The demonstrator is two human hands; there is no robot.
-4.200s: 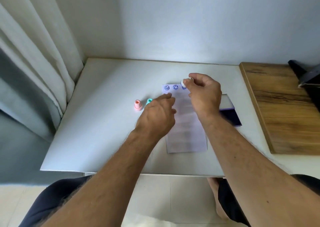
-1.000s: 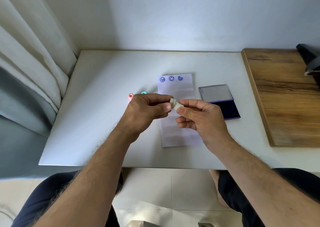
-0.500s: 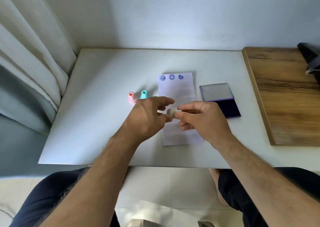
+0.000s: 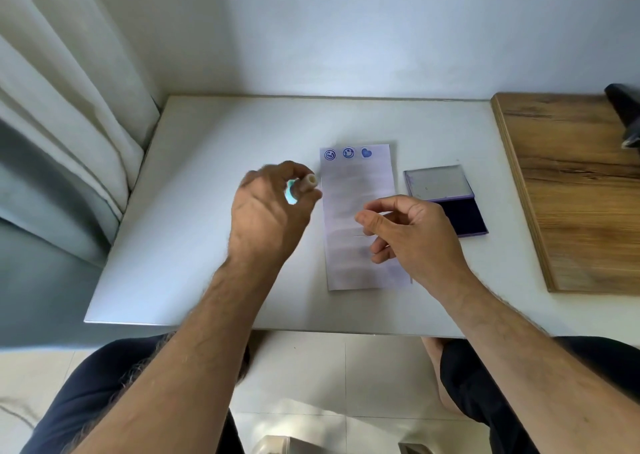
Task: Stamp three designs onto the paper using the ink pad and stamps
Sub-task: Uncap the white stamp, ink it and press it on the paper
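Observation:
A narrow sheet of paper (image 4: pixel 360 246) lies on the white table (image 4: pixel 194 211). Three blue prints run along its top edge: two round faces (image 4: pixel 329 155) (image 4: pixel 348 153) and a heart (image 4: pixel 366 153). My left hand (image 4: pixel 266 218) hovers left of the paper and pinches a small white stamp (image 4: pixel 311 180) at its fingertips. A teal stamp (image 4: pixel 290 192) shows in the gap under those fingers; the pink stamp is hidden behind the hand. My right hand (image 4: pixel 415 235) hangs over the paper's right edge, fingers loosely curled and holding nothing. The open ink pad (image 4: pixel 464 218) sits right of the paper.
A wooden board (image 4: pixel 571 194) lies at the table's right end, with a dark object (image 4: pixel 623 114) at its far corner. A curtain (image 4: pixel 52 107) hangs on the left. The wall stands just behind the table. My knees are below the front edge.
The white stamp has passed from my right hand to my left. The left hand has carried it left and away, over the teal and pink stamps. The right hand is now empty.

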